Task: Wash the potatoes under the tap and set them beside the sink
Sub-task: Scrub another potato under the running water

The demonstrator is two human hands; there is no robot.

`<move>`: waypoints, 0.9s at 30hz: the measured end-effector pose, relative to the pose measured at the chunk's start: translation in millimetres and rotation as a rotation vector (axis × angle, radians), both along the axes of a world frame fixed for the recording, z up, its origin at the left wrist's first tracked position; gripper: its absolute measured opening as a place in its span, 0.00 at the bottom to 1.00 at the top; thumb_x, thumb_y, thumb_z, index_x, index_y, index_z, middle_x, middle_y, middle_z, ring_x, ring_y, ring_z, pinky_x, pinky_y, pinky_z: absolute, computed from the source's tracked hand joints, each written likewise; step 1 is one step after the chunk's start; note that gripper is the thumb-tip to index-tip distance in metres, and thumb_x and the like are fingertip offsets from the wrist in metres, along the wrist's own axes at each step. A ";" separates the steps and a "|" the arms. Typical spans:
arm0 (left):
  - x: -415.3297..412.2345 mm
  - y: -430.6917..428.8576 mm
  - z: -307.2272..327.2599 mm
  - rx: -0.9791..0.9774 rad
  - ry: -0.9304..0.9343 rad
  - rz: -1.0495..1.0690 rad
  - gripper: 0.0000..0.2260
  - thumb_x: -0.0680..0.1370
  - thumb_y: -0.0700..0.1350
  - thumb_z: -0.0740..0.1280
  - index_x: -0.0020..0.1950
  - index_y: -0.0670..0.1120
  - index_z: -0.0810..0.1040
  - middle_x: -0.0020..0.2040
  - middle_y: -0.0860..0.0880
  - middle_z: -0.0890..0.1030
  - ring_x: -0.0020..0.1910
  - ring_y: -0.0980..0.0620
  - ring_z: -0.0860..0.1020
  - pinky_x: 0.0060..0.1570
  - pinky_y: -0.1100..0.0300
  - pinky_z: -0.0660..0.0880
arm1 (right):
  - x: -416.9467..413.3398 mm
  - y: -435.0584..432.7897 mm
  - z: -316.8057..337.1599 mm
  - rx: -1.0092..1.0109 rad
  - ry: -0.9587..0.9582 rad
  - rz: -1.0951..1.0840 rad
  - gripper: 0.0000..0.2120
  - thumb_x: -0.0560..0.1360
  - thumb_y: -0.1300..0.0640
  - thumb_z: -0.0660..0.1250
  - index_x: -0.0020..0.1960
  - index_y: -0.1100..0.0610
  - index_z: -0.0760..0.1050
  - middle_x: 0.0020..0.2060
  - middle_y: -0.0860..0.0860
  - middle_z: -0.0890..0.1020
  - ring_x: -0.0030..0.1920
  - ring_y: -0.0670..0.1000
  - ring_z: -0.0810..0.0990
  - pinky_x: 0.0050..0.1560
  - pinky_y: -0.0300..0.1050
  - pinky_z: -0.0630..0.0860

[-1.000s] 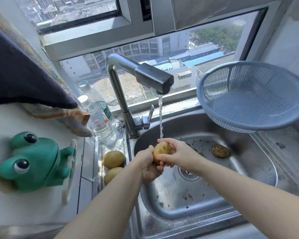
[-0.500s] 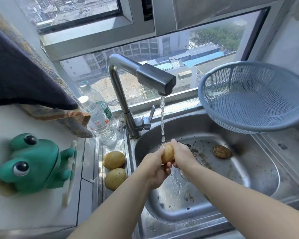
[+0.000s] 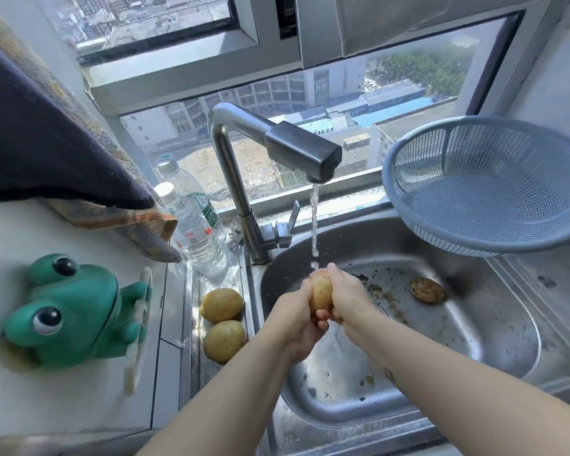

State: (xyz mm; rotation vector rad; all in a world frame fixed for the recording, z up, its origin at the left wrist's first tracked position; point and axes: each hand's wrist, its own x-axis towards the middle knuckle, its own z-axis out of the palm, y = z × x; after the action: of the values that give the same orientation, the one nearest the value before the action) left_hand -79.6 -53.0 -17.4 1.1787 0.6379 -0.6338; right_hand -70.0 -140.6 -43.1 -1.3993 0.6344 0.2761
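We are in the middle of the washing. Two potatoes already lie on the steel ledge just left of the sink, one touching the other, and look clean, so we judge them done. A third potato is over the sink, right under the water falling from the tap. Our left hand cups it from the left and below and our right hand from the right, both sets of fingers curled tight around it. A brown lump sits on the sink floor toward the right. It may be one more potato to wash, but we cannot tell. What is left is to finish this one and set it on the ledge.

A second ago the potato lay tilted with our right fingers stretched across it. Now it stands on end between our hands and water splashes off its top.
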 end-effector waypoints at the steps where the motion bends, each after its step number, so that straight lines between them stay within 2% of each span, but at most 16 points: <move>1: 1.8 3.2 0.5 -0.014 0.028 0.023 0.12 0.83 0.47 0.56 0.48 0.43 0.75 0.27 0.47 0.72 0.20 0.57 0.66 0.19 0.68 0.63 | -0.3 -3.7 -0.2 0.071 0.001 0.033 0.18 0.82 0.50 0.53 0.46 0.54 0.79 0.29 0.55 0.73 0.22 0.47 0.65 0.24 0.39 0.63; 3: 7.8 10.2 -0.3 -0.035 0.087 0.064 0.11 0.84 0.47 0.55 0.49 0.43 0.72 0.28 0.47 0.69 0.19 0.57 0.64 0.17 0.69 0.61 | -2.5 -8.9 -0.2 0.222 -0.055 0.099 0.16 0.82 0.51 0.53 0.53 0.56 0.78 0.33 0.56 0.72 0.21 0.46 0.63 0.24 0.39 0.62; 5: 12.5 13.5 -2.4 -0.028 0.129 0.066 0.12 0.84 0.49 0.53 0.50 0.43 0.70 0.29 0.47 0.65 0.17 0.57 0.63 0.16 0.69 0.60 | -8.0 -9.4 0.8 0.282 -0.124 0.154 0.13 0.83 0.54 0.53 0.58 0.56 0.74 0.35 0.56 0.73 0.23 0.46 0.66 0.26 0.38 0.67; 8: 13.9 11.6 -4.5 0.006 0.128 0.017 0.16 0.84 0.51 0.52 0.53 0.40 0.70 0.30 0.46 0.65 0.17 0.57 0.63 0.15 0.69 0.60 | -14.2 -6.4 0.5 0.142 -0.199 0.243 0.10 0.82 0.53 0.55 0.62 0.51 0.68 0.34 0.53 0.74 0.26 0.45 0.70 0.32 0.37 0.72; 11: 11.5 8.3 -5.8 0.055 0.068 -0.034 0.19 0.84 0.51 0.51 0.48 0.37 0.72 0.26 0.46 0.66 0.17 0.56 0.63 0.15 0.68 0.60 | -15.2 -6.2 1.9 0.014 -0.236 0.271 0.11 0.81 0.53 0.59 0.62 0.53 0.67 0.31 0.52 0.74 0.24 0.44 0.70 0.27 0.36 0.70; 15: 9.9 6.5 -3.4 0.073 0.043 -0.072 0.21 0.85 0.48 0.50 0.38 0.37 0.70 0.20 0.47 0.64 0.14 0.54 0.64 0.14 0.69 0.58 | -16.4 -6.6 3.2 -0.060 -0.270 0.318 0.15 0.77 0.52 0.65 0.60 0.55 0.69 0.34 0.52 0.77 0.23 0.46 0.71 0.25 0.37 0.70; 18: 12.0 11.0 -2.1 0.036 0.125 -0.049 0.20 0.84 0.50 0.51 0.41 0.38 0.70 0.27 0.47 0.64 0.14 0.56 0.62 0.13 0.69 0.58 | -11.6 -8.1 2.7 -0.037 -0.255 0.330 0.11 0.79 0.54 0.62 0.59 0.57 0.71 0.33 0.54 0.77 0.22 0.47 0.71 0.23 0.39 0.69; 22: 14.6 13.6 -1.3 0.028 0.176 -0.007 0.14 0.84 0.51 0.53 0.48 0.41 0.68 0.29 0.49 0.62 0.16 0.58 0.61 0.14 0.70 0.58 | -6.1 -14.0 1.4 0.160 -0.162 0.271 0.12 0.82 0.58 0.55 0.59 0.59 0.74 0.30 0.57 0.76 0.20 0.47 0.72 0.24 0.39 0.67; 25: 15.8 12.6 -2.3 0.019 0.156 -0.027 0.16 0.84 0.51 0.52 0.47 0.40 0.69 0.30 0.48 0.63 0.15 0.58 0.61 0.14 0.70 0.59 | -9.1 -11.1 0.7 0.145 -0.182 0.267 0.12 0.81 0.56 0.58 0.61 0.58 0.73 0.32 0.57 0.77 0.21 0.47 0.72 0.25 0.38 0.70; 27: 16.7 12.3 -4.2 0.023 0.154 -0.060 0.21 0.84 0.52 0.50 0.42 0.38 0.70 0.30 0.48 0.63 0.15 0.57 0.61 0.15 0.70 0.59 | -12.5 -9.9 1.9 0.039 -0.241 0.303 0.11 0.77 0.54 0.65 0.59 0.54 0.73 0.33 0.56 0.77 0.23 0.46 0.72 0.26 0.38 0.73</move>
State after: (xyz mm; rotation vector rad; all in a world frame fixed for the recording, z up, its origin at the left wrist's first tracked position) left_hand -62.9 -40.7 -21.6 1.1814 0.7429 -0.7755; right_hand -82.5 -150.5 -41.3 -1.4630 0.2165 0.3517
